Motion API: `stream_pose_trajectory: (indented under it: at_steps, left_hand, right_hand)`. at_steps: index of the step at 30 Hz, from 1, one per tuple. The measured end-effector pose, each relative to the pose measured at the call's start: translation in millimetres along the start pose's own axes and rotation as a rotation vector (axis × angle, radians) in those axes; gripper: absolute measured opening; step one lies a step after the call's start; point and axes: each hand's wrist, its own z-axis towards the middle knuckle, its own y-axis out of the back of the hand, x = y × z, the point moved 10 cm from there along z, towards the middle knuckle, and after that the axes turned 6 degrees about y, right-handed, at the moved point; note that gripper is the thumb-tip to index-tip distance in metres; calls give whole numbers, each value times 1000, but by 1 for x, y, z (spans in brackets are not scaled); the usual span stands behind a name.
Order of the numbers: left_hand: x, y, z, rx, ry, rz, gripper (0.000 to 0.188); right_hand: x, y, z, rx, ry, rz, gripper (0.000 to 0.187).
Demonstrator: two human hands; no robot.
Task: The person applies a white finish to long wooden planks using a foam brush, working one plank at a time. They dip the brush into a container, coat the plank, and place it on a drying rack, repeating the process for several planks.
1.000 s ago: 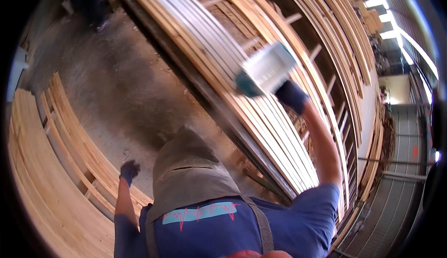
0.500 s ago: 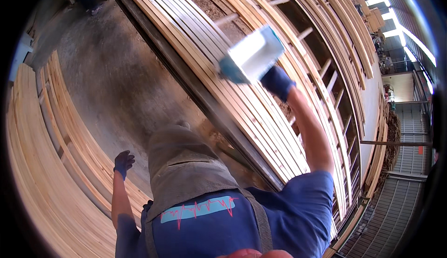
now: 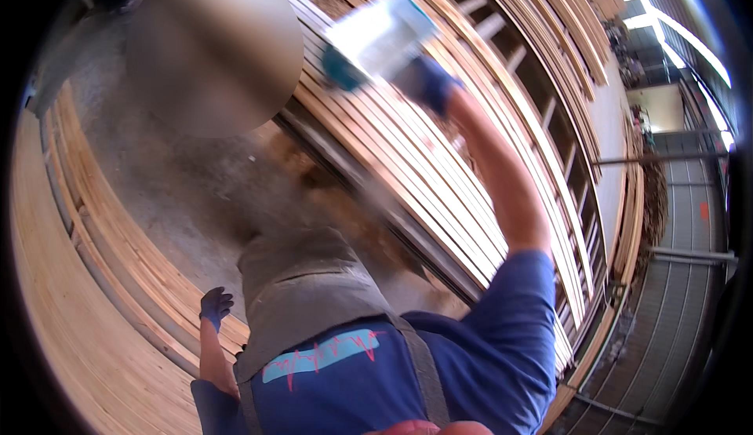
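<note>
My right hand [image 3: 427, 82], in a dark blue glove, is closed on a white and teal box-shaped tool [image 3: 376, 39]. The tool is smeared by motion, so its exact kind cannot be made out. My right arm reaches it out over a row of narrow wooden strips [image 3: 392, 137] lying side by side; whether it touches them does not show. On the left, my gloved left hand [image 3: 216, 306] hangs low beside my apron, fingers apart and holding nothing. Past it lie long pale boards [image 3: 70, 302].
A dark metal rail [image 3: 345, 160] edges the strips on my side. More long timbers [image 3: 541, 50] rest on crosspieces farther right. Concrete floor [image 3: 180, 176] lies between the two stacks. A round blurred patch hides the upper left. A ribbed metal wall [image 3: 682, 294] stands at right.
My right hand has carried the tool up and left along the strips. My left hand sits slightly lower in view. The whole view has shifted a little, and a blurred patch now covers the upper left.
</note>
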Motion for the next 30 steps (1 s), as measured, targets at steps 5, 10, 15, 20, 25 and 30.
stream_pose_trajectory:
  at_steps: [5,10,15,20,25,30]
  left_hand:
    - [118,-57,-1,-82,-41,-108,50]
    - [194,-165,-60,-80,-112,19,41]
    - [273,-235,-68,16,-226,-40,34]
    - [429,-277,-40,11,-182,-222,32]
    - [642,-350,-68,34,80,-10,28]
    - [757,-376,-79,-13,-12,-175,45]
  right_hand:
    - [-62,-25,-116,-40,-28,86,30]
    - [-29,-17,-330,11,-18,89,32]
    - [-86,-46,-601,-97,-185,212,31]
    - [-99,-50,-753,-48,-202,225,38]
    - [-97,-71,-710,14,46,13,32]
    - [-87,-67,-745,22,-353,256,25]
